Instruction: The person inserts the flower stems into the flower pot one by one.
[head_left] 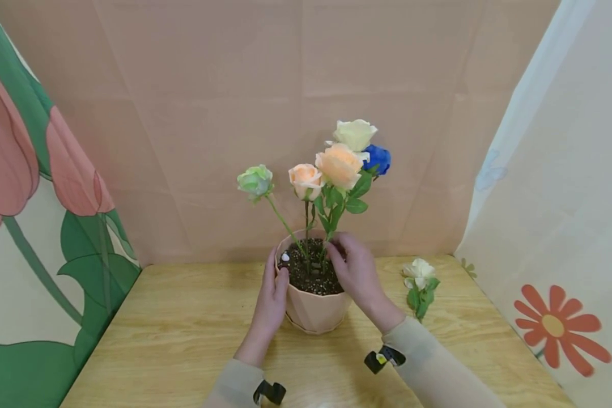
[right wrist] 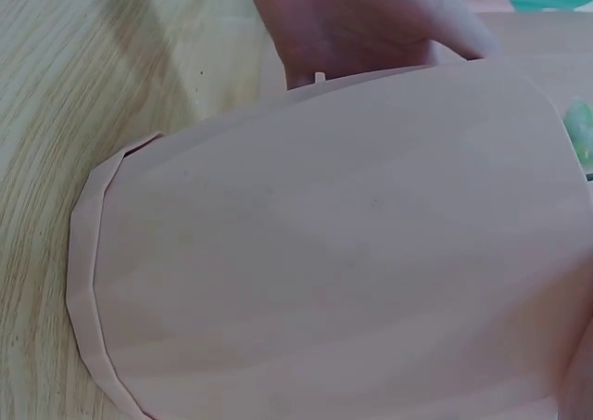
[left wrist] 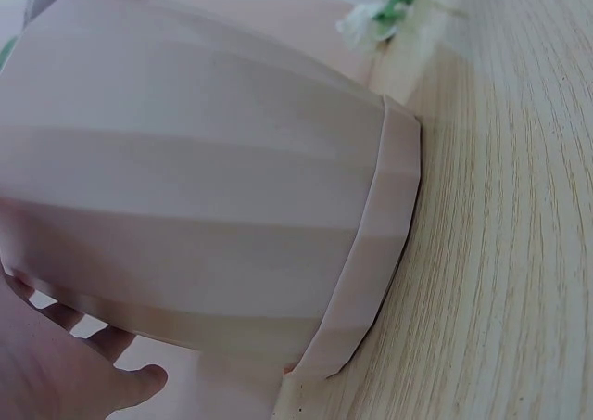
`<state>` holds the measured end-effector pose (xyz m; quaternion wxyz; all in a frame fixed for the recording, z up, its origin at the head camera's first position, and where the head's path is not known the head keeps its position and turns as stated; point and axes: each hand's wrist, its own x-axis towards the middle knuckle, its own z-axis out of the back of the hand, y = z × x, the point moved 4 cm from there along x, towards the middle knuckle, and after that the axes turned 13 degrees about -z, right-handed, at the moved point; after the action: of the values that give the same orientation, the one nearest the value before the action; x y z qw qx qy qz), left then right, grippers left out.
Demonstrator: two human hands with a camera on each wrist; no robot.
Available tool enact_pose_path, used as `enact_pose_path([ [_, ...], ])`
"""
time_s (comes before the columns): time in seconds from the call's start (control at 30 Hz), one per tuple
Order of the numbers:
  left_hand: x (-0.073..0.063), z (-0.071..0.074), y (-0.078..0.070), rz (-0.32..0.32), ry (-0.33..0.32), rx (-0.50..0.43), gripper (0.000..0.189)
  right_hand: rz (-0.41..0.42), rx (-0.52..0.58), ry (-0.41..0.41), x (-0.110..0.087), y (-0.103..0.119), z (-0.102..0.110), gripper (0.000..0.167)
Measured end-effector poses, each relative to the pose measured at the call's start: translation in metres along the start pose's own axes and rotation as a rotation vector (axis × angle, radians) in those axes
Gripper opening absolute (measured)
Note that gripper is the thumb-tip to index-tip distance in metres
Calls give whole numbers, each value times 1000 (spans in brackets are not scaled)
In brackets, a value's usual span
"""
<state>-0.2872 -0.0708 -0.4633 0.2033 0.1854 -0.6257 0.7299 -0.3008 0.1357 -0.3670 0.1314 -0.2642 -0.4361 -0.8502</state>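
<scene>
A pale pink flower pot [head_left: 318, 311] holds dark soil [head_left: 313, 280] with several roses standing in it. My left hand [head_left: 270, 297] holds the pot's left side, thumb near the rim. With thumb and fingertips, my right hand [head_left: 357, 266] pinches a green stem low over the soil at the pot's right; which bloom it carries I cannot tell. A green rose [head_left: 255, 181] leans left and a small peach rose [head_left: 306, 180] stands upright. To their right cluster a larger peach rose [head_left: 339, 165], a cream rose [head_left: 356, 134] and a blue rose [head_left: 379, 160].
A short white rose with leaves [head_left: 419, 277] lies on the wooden table [head_left: 183, 328], right of the pot. Inside the pot's left rim sits a small white-topped ornament [head_left: 285, 258]. A pink cloth [head_left: 209, 113] hangs behind; printed cloths flank both sides.
</scene>
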Motion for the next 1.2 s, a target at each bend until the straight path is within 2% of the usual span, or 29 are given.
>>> enact_pose_path([
  [0.33,-1,1,0,25,-23,16,60,20,-52,-16,-1,-1,-1,7],
  [0.57,-2,0,-2,6,-30,10,62,25,-77,29,-2,-3,-4,15],
  [0.73,-1,-1,-3,-12,-30,3,62,6,-67,29,-2,-5,-3,14],
  [0.97,-3,1,-4,7,-30,16,62,-34,-98,14,-4,-5,-5,12],
  [1.2,-2,0,-1,10,-31,5,62,-47,-51,13,-5,-7,-5,11],
])
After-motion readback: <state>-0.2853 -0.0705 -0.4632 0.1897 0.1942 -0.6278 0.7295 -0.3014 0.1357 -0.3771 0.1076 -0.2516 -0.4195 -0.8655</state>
